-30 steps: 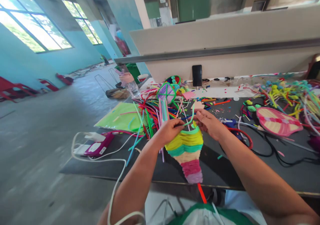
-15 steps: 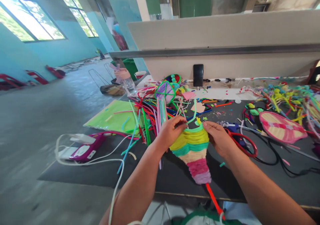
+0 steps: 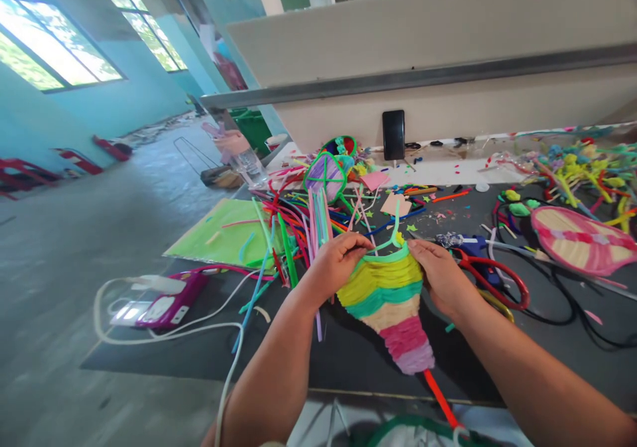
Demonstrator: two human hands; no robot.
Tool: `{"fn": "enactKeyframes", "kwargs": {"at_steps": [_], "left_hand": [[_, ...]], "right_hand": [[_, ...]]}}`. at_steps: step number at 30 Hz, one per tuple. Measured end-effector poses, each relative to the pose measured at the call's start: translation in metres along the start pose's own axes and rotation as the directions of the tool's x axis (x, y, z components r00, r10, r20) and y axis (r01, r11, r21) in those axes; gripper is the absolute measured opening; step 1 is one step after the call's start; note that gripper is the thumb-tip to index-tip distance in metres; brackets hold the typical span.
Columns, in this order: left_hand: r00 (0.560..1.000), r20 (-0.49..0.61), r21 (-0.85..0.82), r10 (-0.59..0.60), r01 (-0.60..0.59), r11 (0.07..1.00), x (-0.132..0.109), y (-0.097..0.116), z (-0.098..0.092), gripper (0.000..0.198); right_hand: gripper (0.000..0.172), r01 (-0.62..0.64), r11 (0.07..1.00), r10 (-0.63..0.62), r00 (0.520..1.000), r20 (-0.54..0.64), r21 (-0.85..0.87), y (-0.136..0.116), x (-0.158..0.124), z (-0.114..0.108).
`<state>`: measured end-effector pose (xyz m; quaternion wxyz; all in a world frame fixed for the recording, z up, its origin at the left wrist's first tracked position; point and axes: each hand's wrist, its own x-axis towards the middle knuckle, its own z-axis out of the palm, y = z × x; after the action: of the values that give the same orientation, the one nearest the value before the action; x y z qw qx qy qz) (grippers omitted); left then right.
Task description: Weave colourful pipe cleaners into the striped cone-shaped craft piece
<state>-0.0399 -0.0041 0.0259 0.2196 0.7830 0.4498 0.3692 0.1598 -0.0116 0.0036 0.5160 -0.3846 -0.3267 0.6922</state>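
- Head view: a striped woven fan (image 3: 389, 301) of fuzzy craft stems lies over the near part of a dark table (image 3: 522, 361), its red handle past the edge.
- The left hand (image 3: 334, 263) pinches the fan's top left edge.
- The right hand (image 3: 440, 274) grips its top right edge.
- Loose coloured stems (image 3: 298, 225) lie just behind; red-handled scissors (image 3: 490, 274) sit beside the right hand.

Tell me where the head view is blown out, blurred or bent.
Head view: the windows at upper left are blown out; the floor at left is smeared; the grey rail runs tilted, with wide-lens stretch toward the edges; the striped woven piece between the left hand and the right hand is sharp.
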Motion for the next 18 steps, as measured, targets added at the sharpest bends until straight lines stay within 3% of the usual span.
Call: {"fn": "enactKeyframes", "kwargs": {"at_steps": [6,18], "left_hand": [[0.995,0.064,-0.128,0.075,-0.066,0.99,0.001,-0.003,-0.004,0.013],[0.995,0.029,-0.037,0.097,-0.096,0.995,0.004,-0.005,0.007,0.009]], "right_hand": [[0.021,0.036,0.999,-0.036,0.999,0.027,-0.002,0.0,0.0,-0.002],[0.029,0.053,0.996,-0.05,0.998,0.049,-0.073,0.001,0.001,-0.003]]}}
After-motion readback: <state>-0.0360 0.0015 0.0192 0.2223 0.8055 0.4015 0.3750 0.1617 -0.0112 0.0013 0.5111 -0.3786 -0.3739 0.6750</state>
